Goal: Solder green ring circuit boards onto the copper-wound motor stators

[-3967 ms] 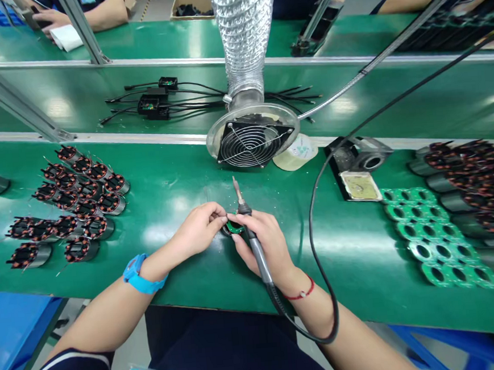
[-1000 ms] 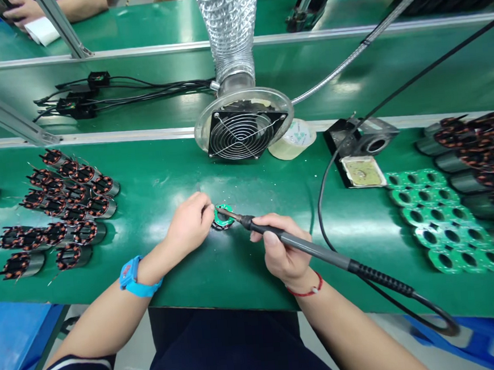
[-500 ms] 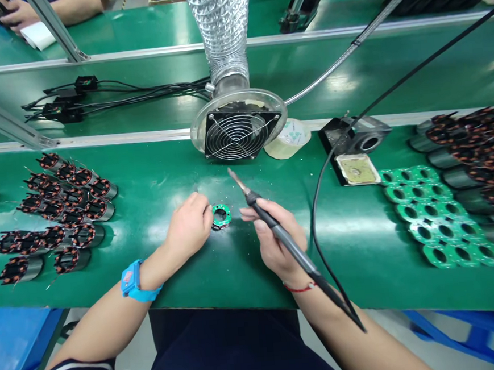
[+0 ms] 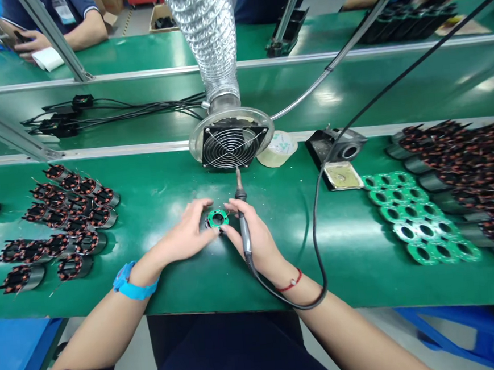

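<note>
A small stator topped by a green ring-shaped circuit board stands on the green table in front of me. My left hand rests against its left side, fingers curled loosely around it. My right hand touches its right side with the fingertips while gripping a soldering iron whose tip points away from me, toward the fan. The iron's black cable loops off to the right.
A fume fan on a foil duct stands just behind the work. Several wound stators sit at left. Green ring boards and more stators lie at right, beside an iron stand with sponge. Other people work across the far bench.
The iron swung from lying across the board to pointing away from me, its tip off the board. Both hands closed in on the stator's sides. The view shifted slightly.
</note>
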The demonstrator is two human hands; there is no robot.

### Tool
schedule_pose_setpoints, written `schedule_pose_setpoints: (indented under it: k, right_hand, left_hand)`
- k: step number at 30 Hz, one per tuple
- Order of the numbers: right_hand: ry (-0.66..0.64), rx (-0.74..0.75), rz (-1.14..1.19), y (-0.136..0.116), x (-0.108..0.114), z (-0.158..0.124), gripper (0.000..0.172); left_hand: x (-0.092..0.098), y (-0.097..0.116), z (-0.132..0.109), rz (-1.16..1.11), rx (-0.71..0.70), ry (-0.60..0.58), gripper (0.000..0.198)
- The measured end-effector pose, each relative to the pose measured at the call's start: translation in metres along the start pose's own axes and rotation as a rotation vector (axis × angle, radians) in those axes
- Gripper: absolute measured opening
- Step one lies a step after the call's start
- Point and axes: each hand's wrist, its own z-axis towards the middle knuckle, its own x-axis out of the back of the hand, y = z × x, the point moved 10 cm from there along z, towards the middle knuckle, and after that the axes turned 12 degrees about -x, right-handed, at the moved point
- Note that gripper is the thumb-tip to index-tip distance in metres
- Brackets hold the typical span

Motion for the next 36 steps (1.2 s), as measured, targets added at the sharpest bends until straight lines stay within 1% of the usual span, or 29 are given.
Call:
schedule_pose_setpoints:
  k: [1, 2, 4, 7, 11, 14, 16, 18, 19, 20, 22, 24, 26, 27, 29, 32, 36]
  right_hand:
    - [0.015, 0.017, -0.011, -0.001, 0.001, -0.001, 0.047]
    - [0.033, 0.033, -0.027, -0.003, 0.001, -0.001, 0.046]
    - [0.073, 0.046, -0.074, -0.006, 0.003, -0.002, 0.043]
    - [0.13, 0.05, -0.159, -0.012, 0.006, -0.003, 0.038]
    - [0.155, 0.123, -0.222, -0.025, 0.004, -0.008, 0.034]
    - [0.145, 0.105, -0.177, -0.023, 0.003, -0.011, 0.038]
    - [0.136, 0.084, -0.142, -0.018, 0.002, -0.01, 0.045]
    - [0.108, 0.078, -0.123, -0.015, -0.001, -0.008, 0.05]
    - [0.092, 0.076, -0.118, -0.013, -0.002, -0.007, 0.05]
    - [0.08, 0.069, -0.114, -0.012, -0.003, -0.005, 0.049]
    - [0.087, 0.042, -0.1, -0.009, -0.002, -0.001, 0.046]
    - [0.124, 0.019, -0.088, -0.006, 0.002, 0.001, 0.048]
    - [0.156, 0.024, -0.081, -0.007, 0.005, 0.002, 0.05]
    - [0.168, 0.033, -0.079, -0.008, 0.006, 0.001, 0.05]
    - [0.184, 0.05, -0.073, -0.009, 0.006, 0.001, 0.049]
    - [0.198, 0.062, -0.065, -0.008, 0.007, 0.002, 0.049]
    - [0.193, 0.066, -0.06, -0.006, 0.006, 0.003, 0.05]
  left_hand:
    - [-0.006, 0.003, -0.001, 0.063, -0.04, -0.044, 0.053]
    - [-0.011, 0.005, -0.002, 0.132, -0.066, -0.063, 0.056]
    - [-0.016, 0.005, -0.003, 0.23, -0.083, -0.036, 0.051]
    - [-0.021, 0.005, -0.002, 0.309, -0.087, 0.024, 0.043]
    - [-0.019, 0.004, 0.001, 0.405, -0.067, 0.052, 0.037]
    - [-0.015, 0.005, 0.003, 0.373, -0.102, 0.044, 0.035]
    - [-0.016, 0.007, 0.004, 0.305, -0.168, 0.028, 0.036]
    - [-0.018, 0.01, 0.005, 0.209, -0.247, 0.013, 0.043]
    - [-0.018, 0.011, 0.005, 0.157, -0.266, 0.02, 0.049]
    - [-0.017, 0.009, 0.004, 0.113, -0.263, 0.042, 0.054]
    - [-0.012, 0.004, 0.002, 0.081, -0.214, 0.106, 0.059]
    - [-0.008, 0.003, 0.0, 0.141, -0.187, 0.137, 0.055]
    - [-0.007, 0.009, -0.001, 0.239, -0.207, 0.144, 0.047]
    - [-0.007, 0.011, -0.002, 0.268, -0.22, 0.152, 0.046]
    - [-0.007, 0.013, -0.002, 0.248, -0.228, 0.169, 0.049]
    - [-0.009, 0.006, -0.001, 0.124, -0.187, 0.153, 0.053]
    - [-0.008, -0.006, 0.004, 0.013, -0.121, 0.103, 0.051]
